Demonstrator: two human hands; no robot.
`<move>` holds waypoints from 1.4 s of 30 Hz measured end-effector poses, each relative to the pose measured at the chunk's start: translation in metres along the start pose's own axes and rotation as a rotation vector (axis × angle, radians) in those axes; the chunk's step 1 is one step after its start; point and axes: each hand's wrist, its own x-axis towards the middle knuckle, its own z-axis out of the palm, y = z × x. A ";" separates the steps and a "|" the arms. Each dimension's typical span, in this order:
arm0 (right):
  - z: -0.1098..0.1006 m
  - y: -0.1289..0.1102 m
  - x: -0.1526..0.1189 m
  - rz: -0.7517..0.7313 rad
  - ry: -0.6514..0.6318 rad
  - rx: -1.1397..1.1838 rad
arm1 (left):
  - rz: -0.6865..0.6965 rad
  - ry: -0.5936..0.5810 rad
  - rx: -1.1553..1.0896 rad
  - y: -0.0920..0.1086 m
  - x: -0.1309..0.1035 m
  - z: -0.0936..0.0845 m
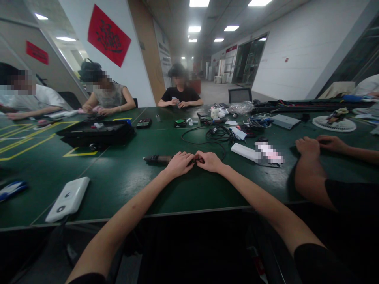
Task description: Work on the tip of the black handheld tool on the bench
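Note:
On the green table, a dark pen-shaped tool (pixel 158 159) lies with its metal tip pointing left. My left hand (pixel 180 163) rests over the tool's right end, its fingers wrapped round it. Right beside it, my right hand (pixel 209 161) is closed in a pinch on a dark cable at the tool's end. The fingertips of both hands nearly meet, and they hide the joint between tool and cable. A coiled black cable (pixel 217 134) lies just beyond my hands.
A black tray (pixel 96 132) sits at the left, a white numbered device (pixel 68 199) nearer the front edge. Right of my hands are a white power bank (pixel 245 152) and a co-worker's arms (pixel 310 169). Small parts and cables line the far side, where other people sit.

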 end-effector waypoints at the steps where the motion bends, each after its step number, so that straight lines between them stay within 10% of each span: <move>1: 0.000 0.000 0.000 -0.002 0.002 -0.001 | 0.010 0.002 -0.006 0.000 -0.001 -0.001; 42: 0.003 0.003 0.000 -0.011 0.008 -0.007 | 0.008 0.013 0.031 0.001 0.001 0.000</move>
